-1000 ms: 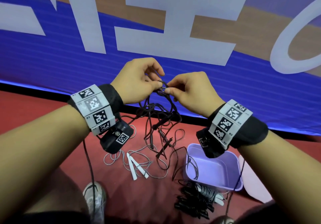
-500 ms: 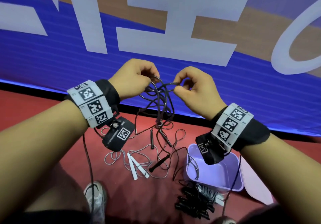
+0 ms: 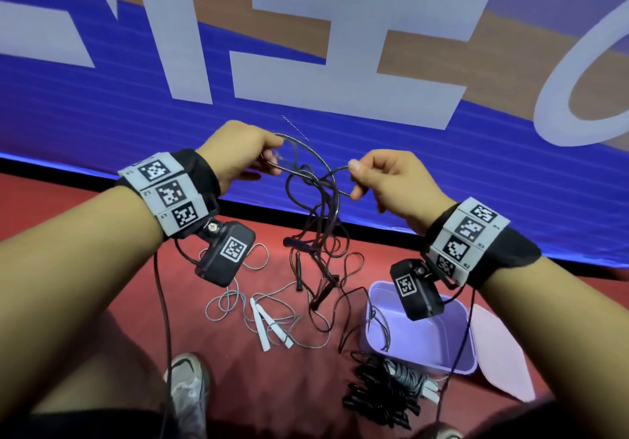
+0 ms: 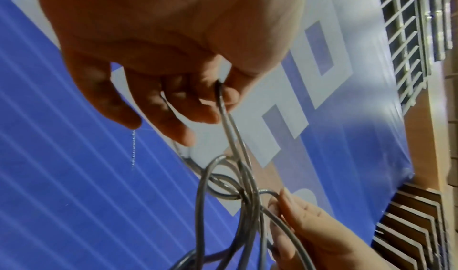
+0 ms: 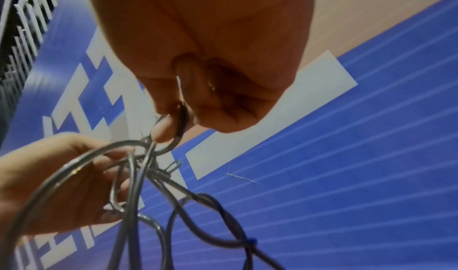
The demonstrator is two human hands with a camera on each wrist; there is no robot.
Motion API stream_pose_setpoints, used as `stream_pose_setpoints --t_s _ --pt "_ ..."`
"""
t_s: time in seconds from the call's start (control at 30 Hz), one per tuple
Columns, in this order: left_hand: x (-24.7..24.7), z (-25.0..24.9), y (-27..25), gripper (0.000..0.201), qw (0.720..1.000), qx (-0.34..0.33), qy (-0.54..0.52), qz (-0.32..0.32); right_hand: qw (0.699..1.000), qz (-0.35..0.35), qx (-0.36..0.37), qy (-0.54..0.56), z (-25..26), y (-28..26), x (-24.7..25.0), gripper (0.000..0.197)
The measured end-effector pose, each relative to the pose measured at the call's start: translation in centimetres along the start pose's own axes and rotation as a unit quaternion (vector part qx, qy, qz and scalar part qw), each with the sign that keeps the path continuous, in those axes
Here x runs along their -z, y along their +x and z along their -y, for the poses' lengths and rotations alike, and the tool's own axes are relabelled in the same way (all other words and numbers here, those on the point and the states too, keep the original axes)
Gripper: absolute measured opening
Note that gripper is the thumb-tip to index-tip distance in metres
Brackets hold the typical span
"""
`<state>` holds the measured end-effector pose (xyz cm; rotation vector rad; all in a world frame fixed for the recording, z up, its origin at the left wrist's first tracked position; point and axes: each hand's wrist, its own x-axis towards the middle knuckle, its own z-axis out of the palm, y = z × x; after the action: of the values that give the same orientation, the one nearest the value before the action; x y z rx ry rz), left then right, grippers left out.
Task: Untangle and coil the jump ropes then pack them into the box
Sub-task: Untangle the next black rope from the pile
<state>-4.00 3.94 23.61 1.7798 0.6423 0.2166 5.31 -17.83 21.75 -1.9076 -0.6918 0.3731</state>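
Where dark rope knots between hands, individual strands indistinguishable.

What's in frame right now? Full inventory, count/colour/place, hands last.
tangled jump rope: one knot of dark cord, held up between both hands, black handles dangling to the floor
white jump rope: one, grey cord with white handles, loose on the floor at left
box: one, lilac, open, on the floor at right
lid: one, pale lilac, flat beside the box
coiled ropes: a pile, black and grey, count unclear, in front of the box
floor: red
banner: blue and tan, white lettering, behind
shoe: one, grey, bottom left
left hand: pinches the cord
right hand: pinches a cord loop
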Motion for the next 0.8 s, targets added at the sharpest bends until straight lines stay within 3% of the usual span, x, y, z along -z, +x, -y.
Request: stream_pose_setpoints --t_s 0.07,0.13,0.23,0.33,0.43,0.53,0.63,0.73,0.8 --pt "0.1 0.4 0.4 0.033 0.996 0.065 -0.063 0.003 0.999 -0.020 -0.013 0.032 0.0 0.3 0.4 0.024" --pt "0.4 0.3 0.6 0.032 0.975 0.093 -0.201 0.001 0.997 -0.011 -0.022 0.079 0.1 0.3 0.7 0.023" --pt "0.7 -0.4 0.7 0.022 0.942 0.058 -0.331 0.020 0.990 0.020 -0.067 0.126 0.3 0.4 0.9 0.023" --pt "0.3 -0.6 0.2 0.013 0.978 0.006 -0.196 0.076 0.998 -0.019 -0.053 0.035 0.1 0.5 0.1 0.039" --pt "-0.3 0.0 0.2 0.034 0.997 -0.016 -0.058 0.040 0.996 -0.082 -0.044 -0.014 -0.3 0.5 -0.3 0.038" --pt "0.4 0.5 0.9 0.033 0.994 0.043 -0.097 -0.010 0.994 -0.078 -0.079 0.007 -0.3 0.5 0.3 0.033" --pt "1.0 0.4 1.0 0.031 0.982 0.099 -0.163 -0.012 0.994 -0.047 -0.097 -0.027 -0.3 0.2 0.4 0.055" --pt "0.4 0.0 0.4 0.027 0.991 0.054 -0.121 0.002 0.989 -0.029 -0.047 -0.139 -0.8 0.1 -0.1 0.062" --pt "0.0 -0.3 0.2 0.024 0.998 -0.011 -0.065 0.017 0.980 -0.014 0.001 -0.197 -1.1 0.0 -0.2 0.049"
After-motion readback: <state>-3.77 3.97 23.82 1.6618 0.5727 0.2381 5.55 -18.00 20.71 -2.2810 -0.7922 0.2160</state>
